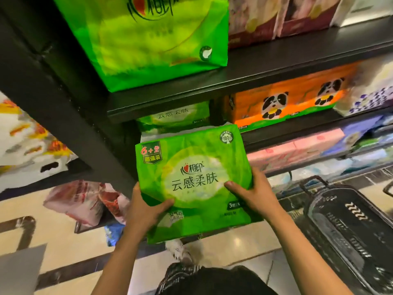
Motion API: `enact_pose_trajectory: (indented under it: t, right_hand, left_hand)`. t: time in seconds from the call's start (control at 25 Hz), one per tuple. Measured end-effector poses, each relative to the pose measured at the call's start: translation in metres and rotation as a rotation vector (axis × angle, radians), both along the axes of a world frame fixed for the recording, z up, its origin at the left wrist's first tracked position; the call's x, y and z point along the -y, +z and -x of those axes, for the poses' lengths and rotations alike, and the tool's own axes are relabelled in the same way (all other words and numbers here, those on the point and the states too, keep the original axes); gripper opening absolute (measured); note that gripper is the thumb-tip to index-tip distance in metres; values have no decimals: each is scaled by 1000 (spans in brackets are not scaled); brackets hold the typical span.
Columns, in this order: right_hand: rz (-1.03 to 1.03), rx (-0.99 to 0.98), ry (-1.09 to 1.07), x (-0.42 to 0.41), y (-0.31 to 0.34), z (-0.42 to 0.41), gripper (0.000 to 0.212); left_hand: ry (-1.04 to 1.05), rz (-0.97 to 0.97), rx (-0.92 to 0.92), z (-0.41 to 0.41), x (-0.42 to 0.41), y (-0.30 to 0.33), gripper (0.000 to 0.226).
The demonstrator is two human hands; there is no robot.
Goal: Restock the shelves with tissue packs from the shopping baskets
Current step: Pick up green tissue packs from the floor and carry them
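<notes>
Green plastic tissue pack (192, 177) gripped by left hand (146, 211) and right hand (253, 194), nearing black shelf's (170, 103) front edge; black basket (348, 226) probably not emptied.

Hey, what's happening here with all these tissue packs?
A person is stocking a store shelf. Their left hand and right hand grip a green tissue pack, held in front of a matching pack already on the shelf. A black shopping basket sits on the floor to the right.
</notes>
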State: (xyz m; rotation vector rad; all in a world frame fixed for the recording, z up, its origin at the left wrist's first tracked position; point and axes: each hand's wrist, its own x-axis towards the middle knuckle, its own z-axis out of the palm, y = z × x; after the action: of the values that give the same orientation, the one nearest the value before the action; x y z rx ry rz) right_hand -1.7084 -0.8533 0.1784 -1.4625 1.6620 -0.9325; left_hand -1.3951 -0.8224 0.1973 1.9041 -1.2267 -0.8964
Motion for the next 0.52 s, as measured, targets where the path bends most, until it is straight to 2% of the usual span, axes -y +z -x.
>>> enact_pose_trajectory:
  t: [0.16, 0.24, 0.36, 0.52]
  right_hand:
    - [40, -16, 60, 54, 1, -15, 85]
    - [87, -15, 60, 78, 8, -23, 82]
    - [158, -62, 80, 117, 16, -32, 67]
    - [224, -128, 124, 163, 22, -40, 72]
  left_hand:
    - [30, 97, -48, -14, 48, -16, 106]
    - [58, 175, -66, -18, 73, -20, 105]
    - [136, 260, -77, -19, 101, -14, 102]
    - [201, 338, -42, -16, 131, -4, 96]
